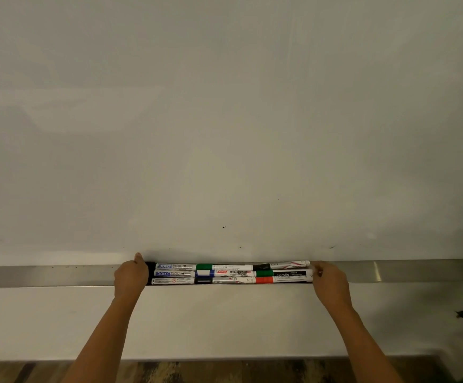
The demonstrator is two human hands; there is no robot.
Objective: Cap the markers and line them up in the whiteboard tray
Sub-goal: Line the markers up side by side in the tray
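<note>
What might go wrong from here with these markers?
1. The left hand and right hand press the marker rows from both ends; squeezing harder may buckle a row upward.
2. The front row sits at the front lip of the whiteboard tray, so a marker might roll off.

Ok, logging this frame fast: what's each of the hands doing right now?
Left hand: against the left ends of the markers; fingers hidden, cannot tell.
Right hand: open, fingertips touching the markers' right ends.
</note>
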